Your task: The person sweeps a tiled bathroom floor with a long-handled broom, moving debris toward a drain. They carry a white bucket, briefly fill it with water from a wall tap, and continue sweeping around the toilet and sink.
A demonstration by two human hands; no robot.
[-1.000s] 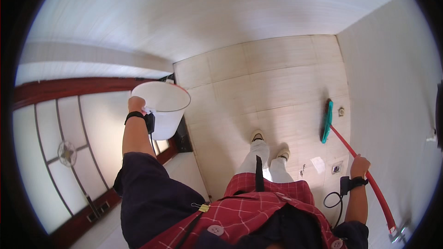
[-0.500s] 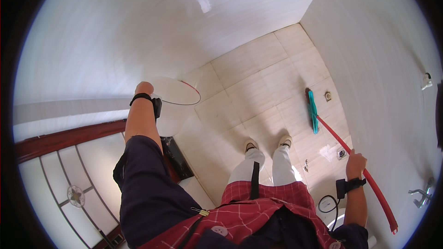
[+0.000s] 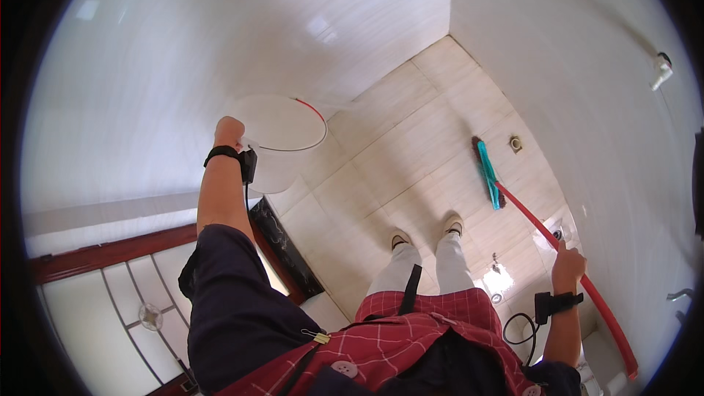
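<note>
My right hand (image 3: 569, 267) is closed around the red handle of a broom (image 3: 490, 169). Its teal head with dark bristles lies on the tiled floor ahead of my feet; the handle's other end sticks out past my right forearm. My left hand (image 3: 229, 132) is raised at the left, closed at the edge of a pale round container (image 3: 275, 121) that looks like a bucket. A thin dark line with a red stretch runs along its rim. Its white body blends with the wall, and my left fingertips are hidden.
White walls meet at a corner ahead. A round floor fitting (image 3: 516, 144) lies right of the broom head. A white tap-like fitting (image 3: 662, 72) juts from the right wall. At left stand a dark red frame (image 3: 117, 253), glazed panels (image 3: 88, 315) and a black marbled sill (image 3: 286, 246).
The view has turned slightly. My left hand and the pale container appear higher in the picture. The broom head has shifted a little left, with both hands keeping their hold.
</note>
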